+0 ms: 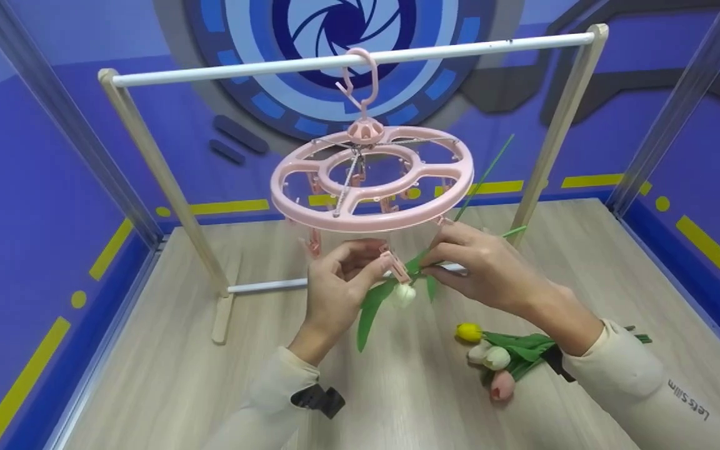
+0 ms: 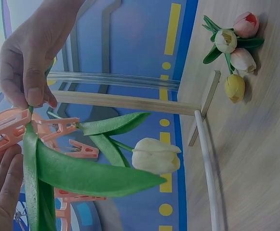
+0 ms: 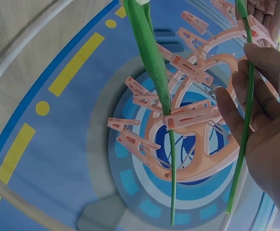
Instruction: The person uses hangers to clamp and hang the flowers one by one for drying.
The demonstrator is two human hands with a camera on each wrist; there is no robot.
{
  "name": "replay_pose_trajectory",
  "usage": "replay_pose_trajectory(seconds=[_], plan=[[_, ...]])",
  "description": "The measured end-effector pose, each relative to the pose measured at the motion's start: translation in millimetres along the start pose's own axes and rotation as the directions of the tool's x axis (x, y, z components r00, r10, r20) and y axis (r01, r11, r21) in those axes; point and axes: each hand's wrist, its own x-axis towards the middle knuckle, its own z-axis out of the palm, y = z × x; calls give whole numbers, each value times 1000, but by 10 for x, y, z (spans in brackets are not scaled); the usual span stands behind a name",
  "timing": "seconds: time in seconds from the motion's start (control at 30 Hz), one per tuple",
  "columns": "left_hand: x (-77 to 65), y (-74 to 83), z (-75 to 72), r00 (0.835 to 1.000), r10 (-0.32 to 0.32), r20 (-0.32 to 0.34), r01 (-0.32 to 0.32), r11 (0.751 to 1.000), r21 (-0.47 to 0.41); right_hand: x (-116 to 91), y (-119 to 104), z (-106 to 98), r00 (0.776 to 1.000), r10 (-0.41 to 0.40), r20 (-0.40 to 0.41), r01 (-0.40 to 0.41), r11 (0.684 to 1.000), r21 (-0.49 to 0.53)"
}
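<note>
A: Step in hand?
B: Clipping a flower up, I'd say. The left hand [image 1: 335,284] pinches a pink clothespin [image 1: 399,267] below the near edge of the hanger [image 1: 372,222]; the right hand [image 1: 491,265] pinches a green stem [image 3: 239,168] between thumb and fingertips, right at the clothespin's tip.
A: Stem gripped by the pin?
B: Touching, looks like. Whether the pin bites, can't tell. Bloom on that stem: can't make out either.
A: Any done?
B: One. A white tulip [image 2: 156,155] hangs head-down from another clip [image 3: 193,117], just beside.
A: Rest?
B: Spare tulips [image 1: 496,358], yellow, white and pink, lie bunched on the table [image 1: 147,375], toward its right edge. Hanger hooks over the stand's top bar [image 1: 210,72].
A: Next move?
B: My read: hold the stem steady, seat it between the prongs, ease off the left pinch, check it bears the weight, then let the right go. Risk: thin stem slips out or a leaf gets caught instead.
</note>
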Motion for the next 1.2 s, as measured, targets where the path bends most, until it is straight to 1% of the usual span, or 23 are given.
replay_pose_trajectory(seconds=[0.27,0.43,0.57,0.67,0.73,0.77,0.83,0.97,1.03,1.1,1.2], plan=[[-2,1,1,1000,-30,-1,30,1000,-5,-1,-6,13,1000,1,-5,-1,1000,-5],[-8,-1,-7,998,-60,-5,60,998,14,0,-6,15,1000,8,5,-8,1000,0],[-19,2,-36,998,-68,-12,68,997,29,-5,-5,18,1000,15,16,-15,1000,6],[-26,3,-88,998,-44,-52,47,997,54,-14,-1,16,999,27,27,-27,1000,7],[-30,2,-141,994,-22,-109,30,997,74,-22,4,14,999,36,33,-36,999,5],[-32,2,-172,990,-11,-144,23,996,84,-27,7,13,999,38,35,-38,999,4],[-31,3,-237,975,2,-221,18,996,90,-36,10,11,999,41,33,-41,999,-1],[-34,12,-365,938,13,-346,15,997,78,-57,25,15,999,44,23,-44,999,-2],[-32,14,-421,921,16,-389,13,997,72,-67,31,17,999,47,17,-47,999,2],[-24,7,-469,908,25,-417,4,998,68,-79,36,16,999,51,11,-51,999,8],[-17,-22,-525,897,28,-442,2,998,67,-91,45,15,999,51,2,-51,998,21]])
